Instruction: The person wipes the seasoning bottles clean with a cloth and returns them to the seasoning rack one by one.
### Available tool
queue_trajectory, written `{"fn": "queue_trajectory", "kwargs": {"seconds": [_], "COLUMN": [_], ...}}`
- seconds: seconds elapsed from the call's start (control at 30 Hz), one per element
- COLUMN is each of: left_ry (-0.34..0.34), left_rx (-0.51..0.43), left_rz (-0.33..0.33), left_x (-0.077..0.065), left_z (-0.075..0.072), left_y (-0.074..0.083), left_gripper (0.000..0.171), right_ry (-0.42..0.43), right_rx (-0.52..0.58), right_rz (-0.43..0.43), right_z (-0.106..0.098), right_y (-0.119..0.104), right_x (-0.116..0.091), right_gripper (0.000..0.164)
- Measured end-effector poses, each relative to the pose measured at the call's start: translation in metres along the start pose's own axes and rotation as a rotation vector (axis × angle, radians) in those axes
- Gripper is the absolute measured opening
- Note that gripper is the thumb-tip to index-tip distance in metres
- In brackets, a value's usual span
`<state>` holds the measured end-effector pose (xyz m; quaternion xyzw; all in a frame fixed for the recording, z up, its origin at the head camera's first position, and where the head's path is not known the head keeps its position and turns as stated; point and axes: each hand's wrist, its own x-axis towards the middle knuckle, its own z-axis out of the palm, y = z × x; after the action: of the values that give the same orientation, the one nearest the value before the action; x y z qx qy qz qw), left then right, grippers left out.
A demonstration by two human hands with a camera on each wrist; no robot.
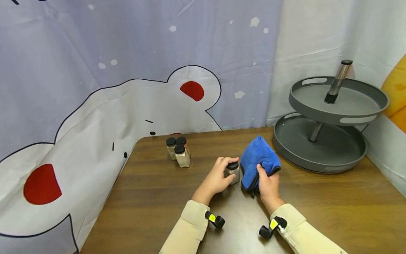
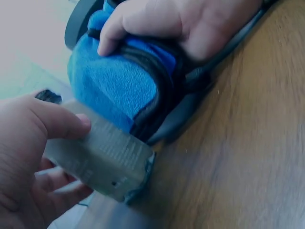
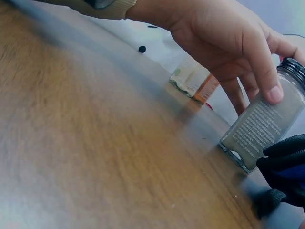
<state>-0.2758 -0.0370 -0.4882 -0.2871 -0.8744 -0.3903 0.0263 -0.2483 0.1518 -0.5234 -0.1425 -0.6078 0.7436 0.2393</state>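
Note:
My left hand [image 1: 217,179] grips a square glass spice jar [image 1: 234,173] with a black lid, thumb on its near side and a finger up at the lid. Pale powder and white printing show on the jar [image 3: 264,124] in the right wrist view. Just to its right, my right hand [image 1: 269,185] holds a folded blue cloth [image 1: 258,155] with black edging, the thumb lying over the top of the fold. In the left wrist view the cloth [image 2: 114,86] comes right up against the jar [image 2: 102,155].
Three more black-lidded spice jars [image 1: 182,158] stand grouped at the back left of the wooden table [image 1: 152,204]. A grey two-tier round rack [image 1: 320,164] with a metal post stands at the back right. A printed curtain [image 1: 127,106] hangs behind the table.

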Motion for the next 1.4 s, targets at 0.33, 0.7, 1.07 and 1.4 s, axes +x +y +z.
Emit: {"fn": "queue_trajectory", "kwargs": {"seconds": [0.33,0.7,1.07,1.4], "left_ry": [-0.063,-0.04,-0.024,-0.007], "left_rx": [-0.026,0.005,-0.007,-0.016], "left_rz": [0.069,0.073,0.103,0.145], "left_x": [-0.001,-0.002,-0.004,-0.003], "left_z": [-0.003,0.001,0.003,0.004], "left_y": [-0.009,-0.014,-0.02,-0.024], "left_gripper": [0.059,0.062,0.063,0.063], "right_ry": [-0.018,-0.219,-0.216,-0.283], "right_rx": [-0.249,-0.386,-0.19,-0.23], "right_rz": [-0.172,-0.201,-0.301,-0.249], "right_z": [0.0,0.003,0.005,0.003], "right_y": [0.0,-0.001,0.0,-0.001], "right_x": [-0.011,-0.016,-0.018,-0.016], "right_gripper": [0.038,0.037,0.042,0.054]}}
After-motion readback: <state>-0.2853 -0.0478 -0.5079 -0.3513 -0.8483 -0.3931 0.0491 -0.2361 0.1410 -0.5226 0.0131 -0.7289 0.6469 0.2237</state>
